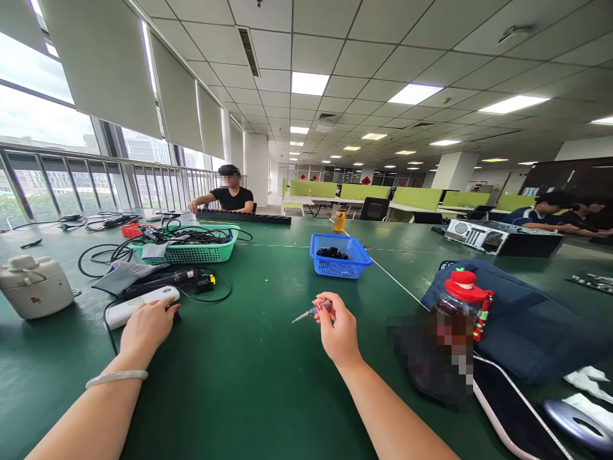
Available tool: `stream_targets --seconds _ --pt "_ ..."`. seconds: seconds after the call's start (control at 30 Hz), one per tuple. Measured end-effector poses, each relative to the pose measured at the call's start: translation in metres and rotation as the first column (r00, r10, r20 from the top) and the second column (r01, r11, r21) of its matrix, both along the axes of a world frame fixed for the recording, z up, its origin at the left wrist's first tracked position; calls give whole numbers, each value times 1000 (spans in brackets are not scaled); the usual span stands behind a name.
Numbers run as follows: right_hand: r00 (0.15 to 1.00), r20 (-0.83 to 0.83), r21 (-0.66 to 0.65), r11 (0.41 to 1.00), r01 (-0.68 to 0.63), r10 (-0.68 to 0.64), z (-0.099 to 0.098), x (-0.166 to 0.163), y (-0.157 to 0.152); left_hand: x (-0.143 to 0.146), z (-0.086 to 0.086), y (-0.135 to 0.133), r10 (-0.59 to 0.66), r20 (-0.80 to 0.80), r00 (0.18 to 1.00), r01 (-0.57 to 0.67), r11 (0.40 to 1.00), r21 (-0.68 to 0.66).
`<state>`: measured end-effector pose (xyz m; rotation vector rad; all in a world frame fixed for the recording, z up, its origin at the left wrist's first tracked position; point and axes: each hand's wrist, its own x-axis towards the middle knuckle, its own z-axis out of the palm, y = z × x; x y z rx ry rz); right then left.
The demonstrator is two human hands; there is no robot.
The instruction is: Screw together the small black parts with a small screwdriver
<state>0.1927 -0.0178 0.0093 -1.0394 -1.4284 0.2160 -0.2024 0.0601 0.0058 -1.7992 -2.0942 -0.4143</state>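
Note:
My right hand [340, 329] pinches a small screwdriver [309, 314] above the green table, its thin metal shaft pointing left. Part of its clear, reddish handle is hidden by my fingers. My left hand [149, 322] lies by the right end of a white elongated device [138, 308] with a black cable. Its fingers are curled over something dark that I cannot make out. Beyond it lies a black electric screwdriver [165, 281] with a yellow part at its end. Ahead of my right hand stands a blue basket [341, 267] holding small black parts [332, 253].
A green basket [211, 253] full of black cables stands at the left, near a white jug [36, 287]. At the right are a red-lidded bottle [457, 313], dark blue bag [527, 319], phone [517, 406] and computer case [502, 237]. A person [232, 195] sits across the table.

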Motion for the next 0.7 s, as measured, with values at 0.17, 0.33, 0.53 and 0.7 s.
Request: stream_targets --seconds 0.17,0.33,0.53,0.7 --pt "1000 -3 1 1000 -1 1 1 0 -1 5 6 -5 -32 46 998 28 994 102" --pt "1000 -4 0 1000 -5 5 1 -1 -1 10 12 -8 -56 131 990 40 991 126" --pt "1000 -7 0 1000 -3 3 1 -1 -1 13 15 -9 -40 271 962 -1 989 147" --pt "1000 -16 2 1000 0 0 2 -1 -1 9 10 -6 -82 278 957 60 994 86"
